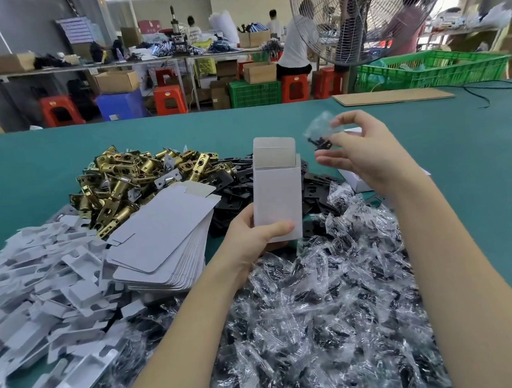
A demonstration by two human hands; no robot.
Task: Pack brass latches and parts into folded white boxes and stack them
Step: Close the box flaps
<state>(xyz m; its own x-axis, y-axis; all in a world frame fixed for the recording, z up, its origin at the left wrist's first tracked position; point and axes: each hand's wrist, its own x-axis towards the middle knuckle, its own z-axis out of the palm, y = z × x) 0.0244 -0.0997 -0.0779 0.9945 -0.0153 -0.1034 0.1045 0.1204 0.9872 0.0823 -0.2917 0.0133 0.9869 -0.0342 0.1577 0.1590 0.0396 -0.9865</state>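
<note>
My left hand [255,238] grips an upright folded white box [276,191] near its bottom, and the top flap stands open. To the right of the box top, my right hand [361,150] pinches a small clear bag of black screws [321,135]. A heap of brass latches [126,183] lies at the back left. Black plates [234,180] are spread behind the box. A stack of flat white box blanks [164,239] sits left of my left hand. Many clear bags of black parts [325,313] cover the table in front.
White card inserts [37,298] are piled at the left on the green table [469,169]. Another white box [355,182] lies partly behind my right hand. A cardboard sheet [393,96], a green crate [432,68] and a large fan [364,6] stand beyond the far edge, with people at benches.
</note>
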